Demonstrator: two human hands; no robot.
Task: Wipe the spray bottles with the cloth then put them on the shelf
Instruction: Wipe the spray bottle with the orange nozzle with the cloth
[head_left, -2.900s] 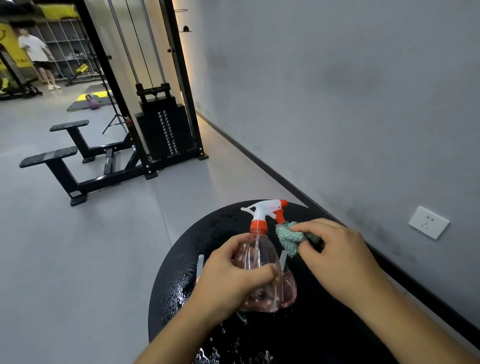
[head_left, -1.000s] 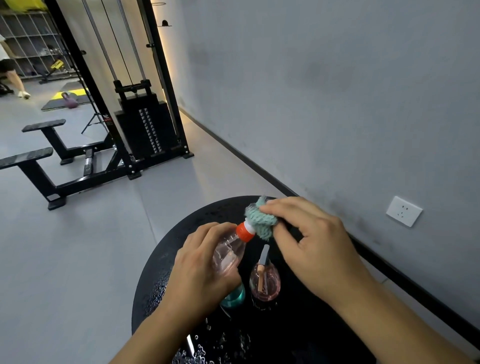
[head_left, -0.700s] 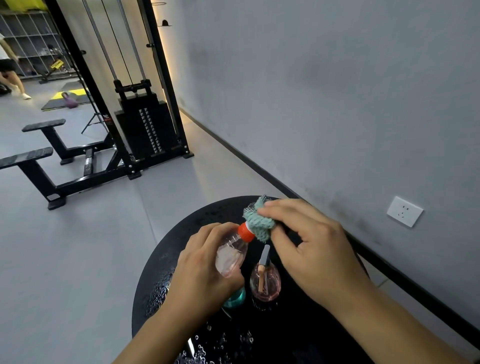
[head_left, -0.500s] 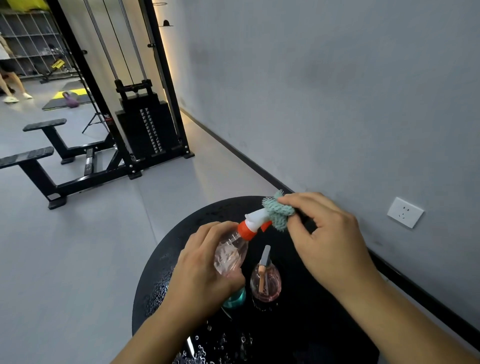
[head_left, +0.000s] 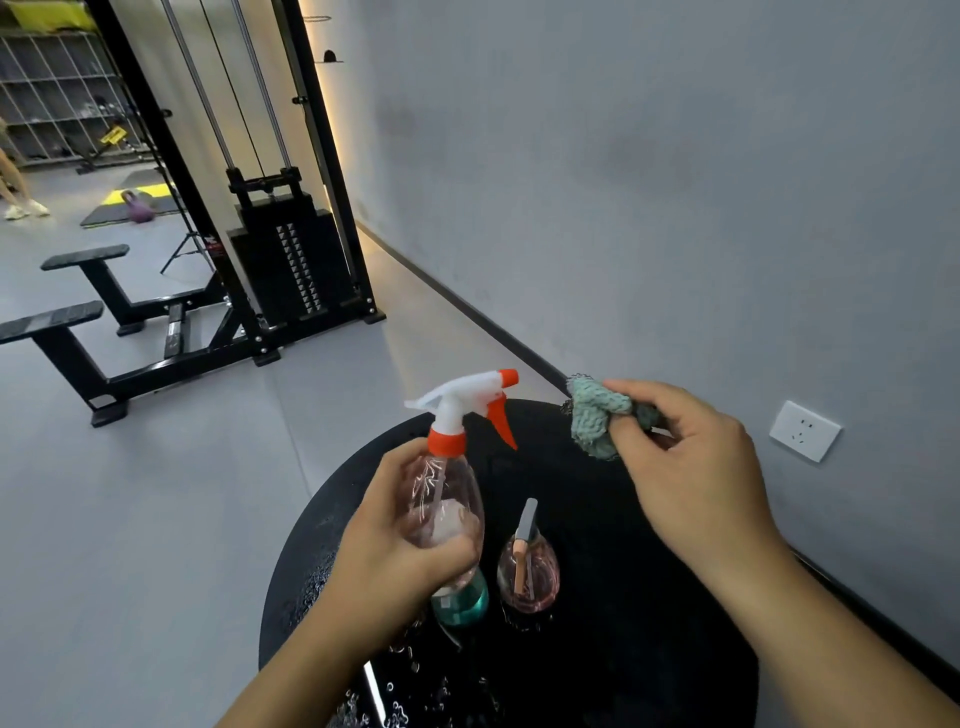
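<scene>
in the head view, at lower centre of the frame, our left hand (head_left: 400, 551) grasps the clear pink spray bottle (head_left: 447, 499) by its body, white-and-orange trigger head up and pointing right. right of centre, our right hand (head_left: 691, 467) pinches the bunched green cloth (head_left: 595, 415), apart from the bottle. below them a small pink bottle (head_left: 527, 571) and a teal bottle (head_left: 462, 603) stand on the wet round black table (head_left: 649, 649).

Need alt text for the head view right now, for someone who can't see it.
Over a wet round black table, the left hand grips a clear pink spray bottle with a white and orange trigger head, while the right hand pinches a bunched green cloth apart from it. Two more bottles stand on the table; gym equipment fills the background.
</scene>
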